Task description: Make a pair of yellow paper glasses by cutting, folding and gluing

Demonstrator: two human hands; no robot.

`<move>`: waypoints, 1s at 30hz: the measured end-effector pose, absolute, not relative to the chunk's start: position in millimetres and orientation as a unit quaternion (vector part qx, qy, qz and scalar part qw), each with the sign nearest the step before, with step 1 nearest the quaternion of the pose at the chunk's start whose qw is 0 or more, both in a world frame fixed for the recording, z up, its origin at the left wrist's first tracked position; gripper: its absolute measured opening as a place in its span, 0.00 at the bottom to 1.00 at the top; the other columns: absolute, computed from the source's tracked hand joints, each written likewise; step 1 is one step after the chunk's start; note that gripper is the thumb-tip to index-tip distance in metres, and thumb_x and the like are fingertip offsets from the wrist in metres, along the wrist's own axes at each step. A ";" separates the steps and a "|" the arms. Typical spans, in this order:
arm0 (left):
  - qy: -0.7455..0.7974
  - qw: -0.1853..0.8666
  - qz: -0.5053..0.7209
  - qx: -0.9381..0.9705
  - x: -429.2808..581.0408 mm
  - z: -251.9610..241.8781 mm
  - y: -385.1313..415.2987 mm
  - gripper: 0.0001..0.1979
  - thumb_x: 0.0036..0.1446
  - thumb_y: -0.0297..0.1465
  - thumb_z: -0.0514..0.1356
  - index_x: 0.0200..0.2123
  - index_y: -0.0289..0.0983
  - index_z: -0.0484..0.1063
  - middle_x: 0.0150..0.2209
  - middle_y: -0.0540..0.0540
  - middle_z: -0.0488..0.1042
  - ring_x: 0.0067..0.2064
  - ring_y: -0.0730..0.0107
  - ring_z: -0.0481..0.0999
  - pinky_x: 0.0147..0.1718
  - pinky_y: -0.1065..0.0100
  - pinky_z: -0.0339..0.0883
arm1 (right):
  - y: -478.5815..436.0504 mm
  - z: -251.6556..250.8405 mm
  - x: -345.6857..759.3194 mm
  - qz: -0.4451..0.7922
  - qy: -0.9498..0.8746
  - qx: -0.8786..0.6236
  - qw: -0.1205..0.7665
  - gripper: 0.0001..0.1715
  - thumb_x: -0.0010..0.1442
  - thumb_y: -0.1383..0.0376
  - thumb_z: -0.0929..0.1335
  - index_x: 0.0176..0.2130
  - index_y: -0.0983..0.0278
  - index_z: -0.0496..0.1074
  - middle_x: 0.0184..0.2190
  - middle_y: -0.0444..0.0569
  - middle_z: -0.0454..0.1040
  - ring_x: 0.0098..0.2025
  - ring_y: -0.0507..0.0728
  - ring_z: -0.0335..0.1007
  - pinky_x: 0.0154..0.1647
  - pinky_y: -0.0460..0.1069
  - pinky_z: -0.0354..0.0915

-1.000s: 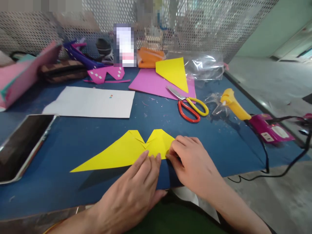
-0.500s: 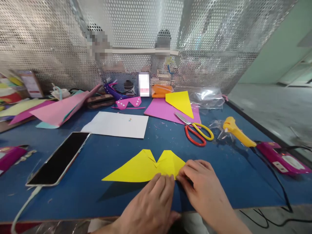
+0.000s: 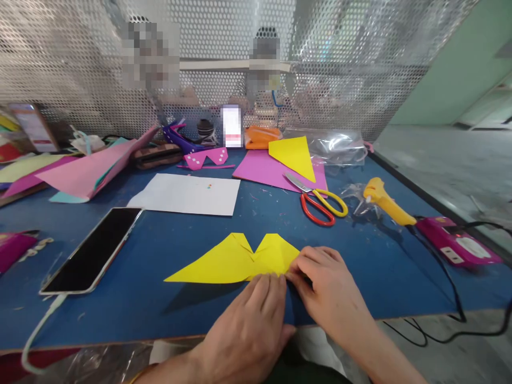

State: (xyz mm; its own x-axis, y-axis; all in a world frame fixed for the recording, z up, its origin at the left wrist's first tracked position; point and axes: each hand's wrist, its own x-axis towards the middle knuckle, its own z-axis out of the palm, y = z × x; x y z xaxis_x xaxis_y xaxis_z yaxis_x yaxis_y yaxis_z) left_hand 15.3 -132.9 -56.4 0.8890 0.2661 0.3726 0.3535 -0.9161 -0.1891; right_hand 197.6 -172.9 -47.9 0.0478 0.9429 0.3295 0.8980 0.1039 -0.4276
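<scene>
A folded yellow paper [image 3: 228, 261], pointed at its left end, lies flat on the blue table [image 3: 160, 304] near the front edge. My left hand [image 3: 248, 325] rests palm down, its fingertips pressing the paper's lower edge. My right hand [image 3: 324, 288] is curled at the paper's right end, fingers pinching the fold there. The two hands touch each other beside the paper.
A phone [image 3: 92, 250] on a cable lies at the left, a white sheet [image 3: 188, 194] behind the paper. Scissors [image 3: 320, 202], a yellow glue gun [image 3: 386, 200] and a pink sheet [image 3: 264, 170] under a yellow triangle [image 3: 294, 154] sit at the right. Perforated metal screen [image 3: 80, 80] behind, other people beyond it.
My view has lifted and shifted, so more of the screen and the table's left side shows. Both hands stay on the paper's right end, almost unmoved.
</scene>
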 end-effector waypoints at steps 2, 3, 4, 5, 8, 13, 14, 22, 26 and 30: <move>-0.153 0.132 -0.167 -0.965 16.3 -54.9 -132.2 0.24 0.70 0.37 0.46 0.54 0.24 0.70 0.51 0.37 0.75 0.52 0.54 0.70 0.55 0.58 0.58 | -173.0 -48.4 197.3 0.036 -0.690 -0.666 0.281 0.11 0.62 0.73 0.67 0.29 0.62 0.70 0.29 0.43 0.70 0.34 0.56 0.65 0.44 0.55 0.58; -0.149 0.133 -0.165 -0.966 16.5 -54.1 -131.7 0.24 0.70 0.38 0.47 0.54 0.24 0.71 0.50 0.37 0.76 0.51 0.54 0.70 0.54 0.58 0.58 | -173.0 -48.5 197.5 0.035 -0.691 -0.665 0.281 0.11 0.62 0.74 0.67 0.29 0.62 0.70 0.29 0.43 0.71 0.34 0.56 0.65 0.44 0.55 0.58; -0.144 0.134 -0.164 -0.967 16.5 -53.3 -131.3 0.24 0.69 0.38 0.48 0.53 0.25 0.71 0.50 0.37 0.76 0.51 0.54 0.70 0.54 0.58 0.58 | -173.1 -48.6 197.9 0.035 -0.691 -0.665 0.280 0.10 0.62 0.74 0.67 0.29 0.62 0.70 0.29 0.43 0.71 0.34 0.56 0.66 0.45 0.55 0.58; -0.142 0.133 -0.162 -0.967 16.3 -52.7 -130.9 0.24 0.69 0.38 0.49 0.53 0.25 0.71 0.49 0.37 0.76 0.50 0.54 0.71 0.53 0.58 0.59 | -173.1 -48.4 198.6 0.036 -0.690 -0.666 0.280 0.10 0.61 0.73 0.67 0.29 0.62 0.70 0.29 0.43 0.71 0.34 0.56 0.66 0.45 0.55 0.58; -0.146 0.121 -0.149 -0.971 15.3 -52.2 -130.4 0.24 0.69 0.38 0.49 0.55 0.24 0.70 0.49 0.36 0.76 0.50 0.53 0.71 0.52 0.58 0.61 | -173.1 -46.2 202.4 0.061 -0.679 -0.677 0.277 0.10 0.60 0.73 0.70 0.29 0.62 0.71 0.29 0.41 0.73 0.34 0.55 0.68 0.50 0.57 0.57; -0.139 0.113 -0.153 -0.972 15.2 -54.8 -128.8 0.24 0.69 0.37 0.49 0.55 0.22 0.69 0.51 0.34 0.75 0.49 0.51 0.72 0.52 0.57 0.61 | -172.5 -40.0 210.3 0.113 -0.651 -0.707 0.253 0.10 0.59 0.71 0.72 0.28 0.61 0.72 0.29 0.40 0.74 0.34 0.54 0.71 0.52 0.57 0.57; -0.136 0.113 -0.158 -0.972 15.4 -55.1 -128.3 0.24 0.69 0.37 0.49 0.55 0.22 0.70 0.50 0.34 0.75 0.49 0.51 0.72 0.52 0.56 0.62 | -172.5 -38.9 211.2 0.119 -0.646 -0.711 0.250 0.10 0.59 0.71 0.72 0.28 0.61 0.71 0.29 0.40 0.74 0.35 0.54 0.71 0.51 0.57 0.58; -0.121 0.129 -0.161 -0.971 15.4 -54.1 -128.5 0.23 0.69 0.36 0.49 0.54 0.21 0.70 0.51 0.33 0.76 0.50 0.49 0.73 0.51 0.55 0.62 | -173.5 -36.0 211.9 0.146 -0.628 -0.718 0.260 0.09 0.59 0.71 0.72 0.29 0.60 0.71 0.30 0.40 0.74 0.37 0.54 0.71 0.50 0.57 0.58; -0.113 0.134 -0.168 -0.970 15.1 -54.5 -128.2 0.23 0.69 0.35 0.49 0.53 0.20 0.71 0.51 0.32 0.76 0.50 0.49 0.72 0.51 0.55 0.63 | -173.1 -35.0 211.6 0.140 -0.640 -0.715 0.245 0.10 0.59 0.72 0.71 0.29 0.62 0.69 0.29 0.40 0.72 0.36 0.54 0.69 0.47 0.56 0.58; -0.108 0.135 -0.163 -0.971 15.0 -54.9 -126.2 0.23 0.69 0.35 0.50 0.54 0.20 0.70 0.51 0.32 0.76 0.50 0.49 0.73 0.51 0.54 0.64 | -171.6 -32.4 210.2 0.138 -0.664 -0.700 0.224 0.11 0.58 0.75 0.69 0.28 0.63 0.66 0.29 0.42 0.70 0.35 0.55 0.68 0.45 0.54 0.58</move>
